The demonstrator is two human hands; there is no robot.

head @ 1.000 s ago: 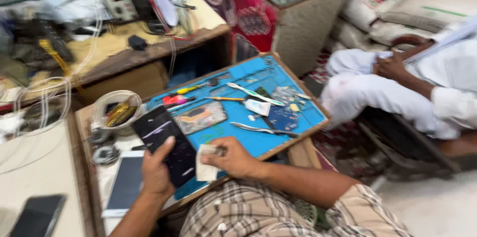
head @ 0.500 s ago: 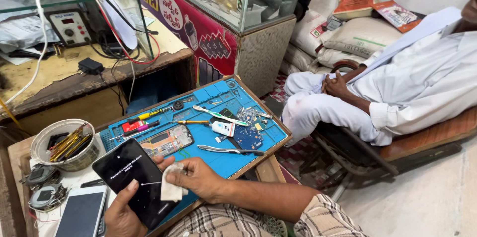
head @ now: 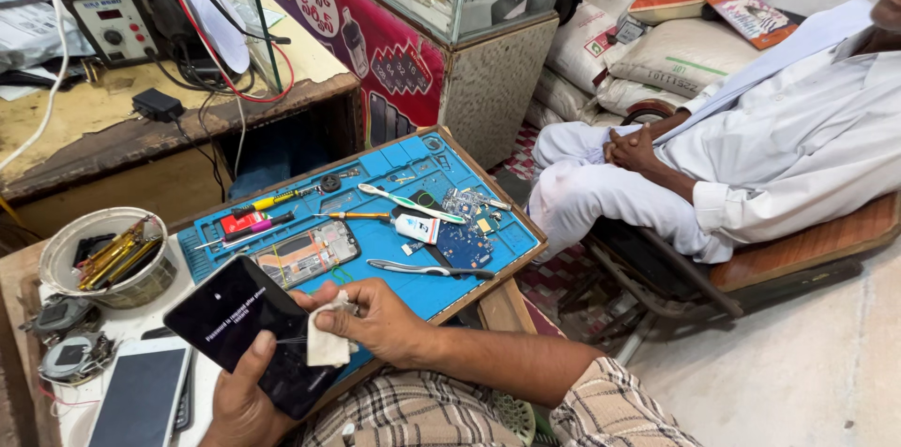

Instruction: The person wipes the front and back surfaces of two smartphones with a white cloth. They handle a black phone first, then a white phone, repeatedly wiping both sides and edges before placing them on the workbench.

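Gripping a black phone [head: 251, 334] from below, the left hand [head: 242, 402] holds it tilted over the near left edge of the blue work mat [head: 413, 289]. The right hand [head: 374, 318] pinches a small white cloth [head: 328, 342] closed against the phone's dark screen. Beyond them on the mat lie an opened phone frame [head: 307, 255], a toothbrush [head: 408, 204], tweezers [head: 427, 269] and a blue circuit board [head: 464, 245].

Cluttered repair table [head: 511, 302] sitting low at the frame's centre-left.
A blue work mat [head: 394, 166] is covering its middle; a white bowl [head: 66, 241] of parts and a white-framed phone [head: 141, 395] are lying at lower left, beside round metal parts [head: 66, 358].
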